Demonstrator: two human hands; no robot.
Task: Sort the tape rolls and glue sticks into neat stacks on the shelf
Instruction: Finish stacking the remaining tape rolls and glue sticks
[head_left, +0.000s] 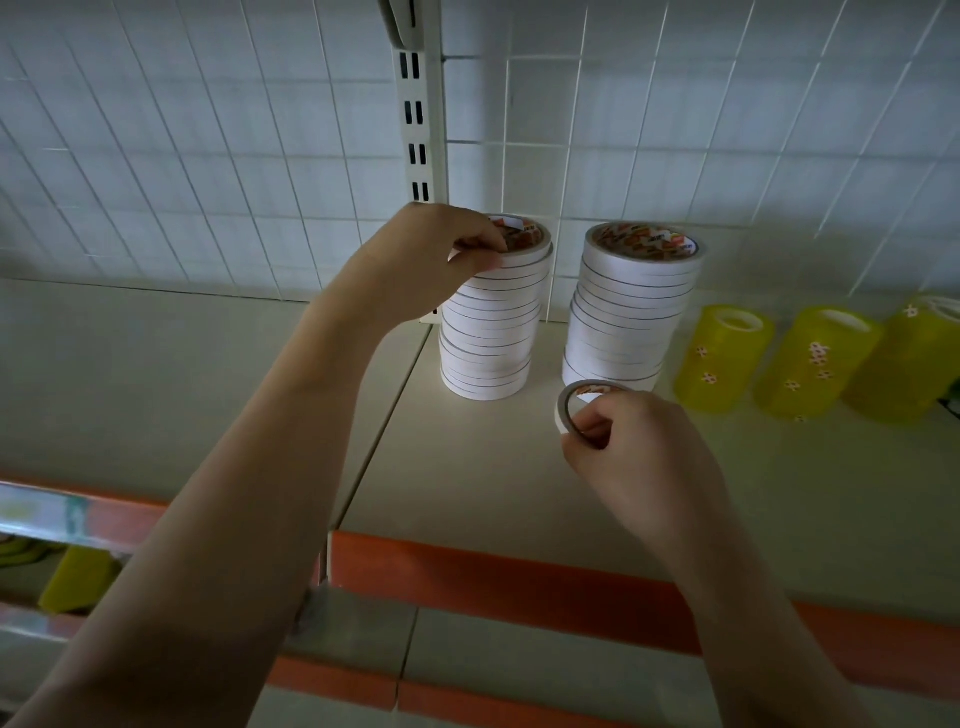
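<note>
White narrow tape roll (571, 408) is pinched upright on its edge in the right hand (636, 447), its open core facing left, just in front of the right stack of white tape rolls (631, 306). Fingertips of the left hand (426, 260) grip the top roll (519, 244) of the left stack of white tape rolls (491, 322) — both stacks stand vertical, slightly leaning, on the beige shelf (467, 467). Three yellow tape packs (810, 358) stand just beside the right stack, before the white wire grid (208, 156).

Printed labels inside the tape stacks' (636, 296) cores are too blurred to read.
</note>
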